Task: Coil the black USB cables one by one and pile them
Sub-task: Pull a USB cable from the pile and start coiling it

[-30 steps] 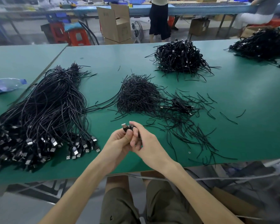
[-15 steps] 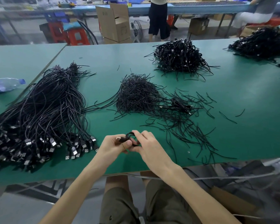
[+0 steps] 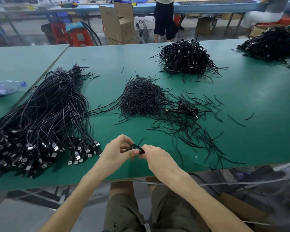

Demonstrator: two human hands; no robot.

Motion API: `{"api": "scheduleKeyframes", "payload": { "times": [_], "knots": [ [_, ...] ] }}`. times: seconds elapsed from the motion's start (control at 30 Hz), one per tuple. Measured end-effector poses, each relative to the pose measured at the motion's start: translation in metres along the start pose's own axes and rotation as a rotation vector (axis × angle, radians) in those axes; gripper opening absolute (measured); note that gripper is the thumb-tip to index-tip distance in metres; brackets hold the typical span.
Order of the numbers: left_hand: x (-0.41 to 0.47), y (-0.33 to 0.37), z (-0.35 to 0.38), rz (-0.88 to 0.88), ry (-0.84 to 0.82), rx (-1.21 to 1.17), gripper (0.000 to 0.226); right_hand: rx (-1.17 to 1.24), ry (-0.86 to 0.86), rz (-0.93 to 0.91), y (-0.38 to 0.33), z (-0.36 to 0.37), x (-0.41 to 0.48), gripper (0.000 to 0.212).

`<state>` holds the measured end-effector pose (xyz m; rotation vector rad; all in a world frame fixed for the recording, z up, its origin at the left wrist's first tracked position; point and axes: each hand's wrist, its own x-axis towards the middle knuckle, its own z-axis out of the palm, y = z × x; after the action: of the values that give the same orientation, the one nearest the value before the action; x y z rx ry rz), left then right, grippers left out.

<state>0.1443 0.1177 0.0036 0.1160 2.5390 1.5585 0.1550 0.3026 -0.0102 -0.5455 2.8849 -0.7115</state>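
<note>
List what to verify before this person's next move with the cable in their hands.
1. Grip: left hand and right hand both pinch the coiled cable: ok.
2. Coil held above the table, near its front edge: ok.
3. Coil tied off: cannot tell, the fingers hide most of it.
4. Heap of short ties lies mid-table: ok.
5. Pile of coiled cables sits at the far side to receive it: ok.
6. Bundle of uncoiled cables lies to the left for the next one: ok.
</note>
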Motion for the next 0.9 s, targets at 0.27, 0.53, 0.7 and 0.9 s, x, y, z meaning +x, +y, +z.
{"api": "scheduleKeyframes", "payload": {
  "times": [0.27, 0.53, 0.7, 0.9],
  "knots": [
    [-0.012, 0.005, 0.005, 0.110, -0.396, 0.853, 0.033, -0.178, -0.027, -0.210, -0.005, 0.002, -0.006, 0.031],
    [-0.011, -0.012, 0.006, 0.102, -0.168, 0.799, 0.035, -0.270, 0.089, -0.208, 0.000, 0.005, 0.004, 0.044],
    [0.011, -0.026, -0.006, -0.067, 0.138, 0.348, 0.049, -0.298, 0.494, -0.015, 0.015, -0.022, 0.012, 0.072],
    [0.022, -0.029, 0.001, -0.294, 0.203, -0.159, 0.039, -0.280, 0.225, 0.404, 0.053, -0.034, 0.005, 0.050]
  ]
}}
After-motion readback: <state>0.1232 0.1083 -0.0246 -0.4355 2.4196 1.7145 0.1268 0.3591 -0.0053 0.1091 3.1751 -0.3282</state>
